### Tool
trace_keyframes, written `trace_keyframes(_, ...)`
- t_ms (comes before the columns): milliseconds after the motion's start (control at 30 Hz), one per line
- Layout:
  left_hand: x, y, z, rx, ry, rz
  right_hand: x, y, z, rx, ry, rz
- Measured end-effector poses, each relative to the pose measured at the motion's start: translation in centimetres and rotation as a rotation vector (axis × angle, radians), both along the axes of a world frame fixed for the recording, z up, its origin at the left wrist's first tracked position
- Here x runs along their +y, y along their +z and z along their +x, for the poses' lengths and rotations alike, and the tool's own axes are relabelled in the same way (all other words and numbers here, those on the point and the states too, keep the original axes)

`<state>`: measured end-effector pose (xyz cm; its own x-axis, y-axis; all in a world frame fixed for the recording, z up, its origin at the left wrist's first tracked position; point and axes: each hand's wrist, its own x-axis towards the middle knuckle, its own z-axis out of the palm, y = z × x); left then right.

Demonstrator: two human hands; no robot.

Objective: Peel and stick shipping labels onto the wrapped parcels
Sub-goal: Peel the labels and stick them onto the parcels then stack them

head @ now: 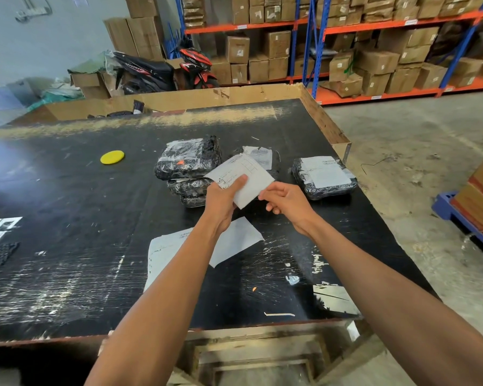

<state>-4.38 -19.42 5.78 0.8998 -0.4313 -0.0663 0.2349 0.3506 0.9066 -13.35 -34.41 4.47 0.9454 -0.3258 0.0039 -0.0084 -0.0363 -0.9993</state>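
Note:
My left hand [222,200] grips a white shipping label [246,174] above the black table, thumb on its printed face. My right hand [285,200] pinches the label's lower right corner with curled fingers. Behind the label lies a stack of black wrapped parcels [187,162]. A parcel with a label on top [258,156] sits partly hidden by the held sheet. A third labelled parcel [324,176] lies alone to the right. More label sheets [165,249] lie on the table under my left forearm.
A yellow disc [112,157] lies on the black table [67,218] at the left. A cardboard wall [179,100] edges the table's far side. Shelves of cartons [374,51] and a motorbike [162,71] stand behind. A blue pallet with boxes [474,207] is at right.

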Motion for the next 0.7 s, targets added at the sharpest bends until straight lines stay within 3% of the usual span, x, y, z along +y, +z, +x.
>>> trace_keyframes(133, 0.2, 0.0, 0.0, 0.012, -0.089, 0.036, -0.3, 0.3, -0.2, -0.002, 0.001, 0.016)
trace_keyframes(567, -0.2, 0.1, -0.2, 0.054, -0.068, -0.007, -0.3, 0.5, -0.4, -0.066, 0.013, -0.048)
trace_keyframes(633, -0.1, 0.5, -0.4, 0.102, -0.087, 0.069, -0.4, 0.6, -0.5, -0.075, 0.016, -0.049)
trace_keyframes(700, 0.1, 1.1, -0.7, 0.162, -0.118, 0.326, -0.5, 0.7, -0.6, -0.087, 0.018, -0.049)
